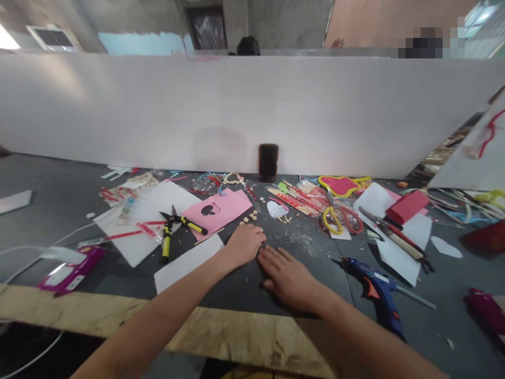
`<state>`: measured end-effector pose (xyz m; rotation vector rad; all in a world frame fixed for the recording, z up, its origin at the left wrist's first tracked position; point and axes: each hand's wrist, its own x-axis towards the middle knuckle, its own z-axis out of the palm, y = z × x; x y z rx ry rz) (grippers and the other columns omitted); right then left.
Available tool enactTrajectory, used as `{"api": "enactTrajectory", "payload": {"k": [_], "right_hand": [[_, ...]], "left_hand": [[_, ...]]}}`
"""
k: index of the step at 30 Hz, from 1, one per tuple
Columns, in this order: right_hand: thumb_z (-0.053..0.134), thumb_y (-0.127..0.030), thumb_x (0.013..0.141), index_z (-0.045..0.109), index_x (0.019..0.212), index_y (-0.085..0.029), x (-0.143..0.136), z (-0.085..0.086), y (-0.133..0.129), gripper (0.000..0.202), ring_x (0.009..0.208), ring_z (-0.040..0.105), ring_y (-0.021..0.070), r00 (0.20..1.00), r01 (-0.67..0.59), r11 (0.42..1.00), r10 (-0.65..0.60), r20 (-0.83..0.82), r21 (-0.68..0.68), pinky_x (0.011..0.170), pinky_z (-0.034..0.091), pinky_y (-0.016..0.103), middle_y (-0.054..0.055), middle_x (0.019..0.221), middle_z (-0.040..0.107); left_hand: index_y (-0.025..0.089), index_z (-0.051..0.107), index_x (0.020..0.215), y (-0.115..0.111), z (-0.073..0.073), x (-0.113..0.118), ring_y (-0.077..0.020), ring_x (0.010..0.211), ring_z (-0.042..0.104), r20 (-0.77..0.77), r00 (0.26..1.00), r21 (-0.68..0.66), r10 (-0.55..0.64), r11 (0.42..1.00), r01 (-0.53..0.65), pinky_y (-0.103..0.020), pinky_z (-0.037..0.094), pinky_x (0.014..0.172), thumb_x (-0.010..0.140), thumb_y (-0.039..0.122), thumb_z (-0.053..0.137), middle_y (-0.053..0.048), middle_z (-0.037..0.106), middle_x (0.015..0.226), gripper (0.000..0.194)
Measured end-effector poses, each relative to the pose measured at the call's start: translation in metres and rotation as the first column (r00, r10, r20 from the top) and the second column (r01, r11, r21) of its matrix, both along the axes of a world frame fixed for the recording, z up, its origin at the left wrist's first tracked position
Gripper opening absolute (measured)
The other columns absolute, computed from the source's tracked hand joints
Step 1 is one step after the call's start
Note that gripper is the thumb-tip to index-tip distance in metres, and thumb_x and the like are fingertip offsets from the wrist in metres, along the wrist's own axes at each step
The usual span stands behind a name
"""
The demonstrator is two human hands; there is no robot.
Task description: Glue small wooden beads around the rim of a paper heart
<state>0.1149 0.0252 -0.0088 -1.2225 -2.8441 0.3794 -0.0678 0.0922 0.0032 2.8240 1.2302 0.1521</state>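
Fingers [256, 231] curled on the left hand [241, 246] – grip hidden – and lay flat on the right hand [292, 281], near tan bits [253, 212], likely light, best pinched at the sides.

From my end, I see a bare left hand [246, 243] and a bare right hand [287, 275], with slender fingers [272, 258]. Beyond the wrists, both forearms [169, 310] are bare, smooth and slim, broadening gradually.

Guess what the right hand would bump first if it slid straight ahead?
Probably the left hand, just beyond the fingertips of the right hand, though I can't tell whether they already touch.
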Motion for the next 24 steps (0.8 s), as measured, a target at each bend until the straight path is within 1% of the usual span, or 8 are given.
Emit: {"api": "enactTrajectory", "payload": {"k": [3, 5, 9, 11, 14, 17, 21, 24], "right_hand": [[0.04, -0.035, 0.09, 0.037, 0.138, -0.004, 0.019, 0.006, 0.024, 0.057, 0.137, 0.023, 0.0289, 0.988, 0.152, 0.987, -0.154, 0.029, 0.055, 0.11, 0.021, 0.05, 0.019, 0.146, 0.032], [0.038, -0.034, 0.091, 0.036, 0.138, -0.003, 0.022, 0.008, 0.021, 0.056, 0.137, 0.022, 0.029, 0.984, 0.173, 0.982, -0.176, 0.034, 0.069, 0.109, 0.022, 0.051, 0.021, 0.145, 0.031], [0.041, -0.044, 0.089, 0.037, 0.139, -0.016, 0.008, 0.004, 0.008, 0.057, 0.137, 0.024, 0.0199, 0.999, -0.036, 0.999, 0.037, -0.01, 0.027, 0.112, 0.022, 0.04, 0.009, 0.146, 0.036], [0.042, -0.042, 0.089, 0.039, 0.138, -0.015, 0.01, 0.003, 0.016, 0.056, 0.136, 0.026, 0.0203, 0.999, 0.036, 0.999, -0.036, 0.006, 0.035, 0.112, 0.022, 0.04, 0.009, 0.145, 0.037], [0.034, -0.031, 0.091, 0.034, 0.139, -0.006, 0.024, 0.008, 0.028, 0.054, 0.136, 0.024, 0.0276, 0.98, 0.194, 0.978, -0.196, 0.018, 0.077, 0.108, 0.024, 0.052, 0.02, 0.145, 0.033], [0.04, -0.035, 0.089, 0.036, 0.14, -0.012, 0.033, 0.011, 0.005, 0.055, 0.138, 0.022, 0.0245, 0.985, 0.167, 0.984, -0.169, 0.028, 0.056, 0.11, 0.025, 0.045, 0.013, 0.147, 0.032], [0.048, -0.036, 0.085, 0.024, 0.145, -0.017, 0.033, 0.003, -0.055, 0.067, 0.139, 0.016, 0.022, 0.995, -0.097, 0.993, 0.096, -0.028, -0.069, 0.114, 0.016, 0.041, 0.008, 0.151, 0.022], [0.05, -0.046, 0.084, 0.021, 0.145, -0.017, 0.047, -0.003, -0.056, 0.074, 0.139, 0.018, 0.0228, 0.995, -0.095, 0.994, 0.094, -0.023, -0.056, 0.114, 0.015, 0.043, 0.008, 0.151, 0.023]], "left_hand": [[0.019, 0.064, 0.091, 0.0, -0.001, -0.003, -0.0204, 0.088, 0.057, 0.024, 1.0, -0.008, 0.001, 1.0, -0.001, -0.033, 0.041, 0.078, 0.085, 0.017, 0.05, -0.006, 0.063, 0.089, 0.016], [0.019, 0.064, 0.092, -0.001, -0.002, -0.004, -0.0196, 0.089, 0.058, 0.044, 0.999, -0.01, 0.001, 1.0, -0.001, -0.032, 0.042, 0.078, 0.085, 0.016, 0.049, -0.006, 0.064, 0.09, 0.017], [0.018, 0.065, 0.092, -0.001, -0.001, -0.005, -0.0204, 0.089, 0.058, 0.077, 0.997, -0.01, 0.007, 1.0, -0.006, -0.033, 0.042, 0.079, 0.085, 0.014, 0.046, -0.007, 0.064, 0.091, 0.02], [0.018, 0.065, 0.091, -0.001, 0.0, -0.004, -0.0208, 0.09, 0.058, 0.083, 0.997, -0.013, 0.0, 1.0, 0.001, -0.034, 0.042, 0.079, 0.085, 0.014, 0.047, -0.007, 0.065, 0.091, 0.019], [0.019, 0.065, 0.09, -0.003, 0.002, -0.005, -0.0204, 0.09, 0.058, 0.088, 0.996, -0.018, -0.011, 1.0, 0.012, -0.033, 0.042, 0.08, 0.085, 0.016, 0.048, -0.006, 0.065, 0.091, 0.018], [0.019, 0.065, 0.093, -0.008, 0.004, -0.008, -0.0202, 0.094, 0.058, 0.107, 0.994, -0.015, 0.002, 1.0, 0.0, -0.034, 0.041, 0.084, 0.087, 0.017, 0.047, -0.007, 0.065, 0.097, 0.019], [0.02, 0.064, 0.098, -0.018, 0.008, -0.015, -0.0198, 0.099, 0.056, 0.162, 0.987, -0.029, 0.018, 0.999, -0.013, -0.036, 0.04, 0.091, 0.088, 0.019, 0.045, -0.006, 0.065, 0.104, 0.021], [0.02, 0.064, 0.1, -0.023, 0.013, -0.022, -0.0207, 0.101, 0.055, 0.185, 0.982, -0.014, 0.046, 0.999, -0.045, -0.037, 0.041, 0.091, 0.088, 0.018, 0.044, -0.006, 0.064, 0.106, 0.023]]}}
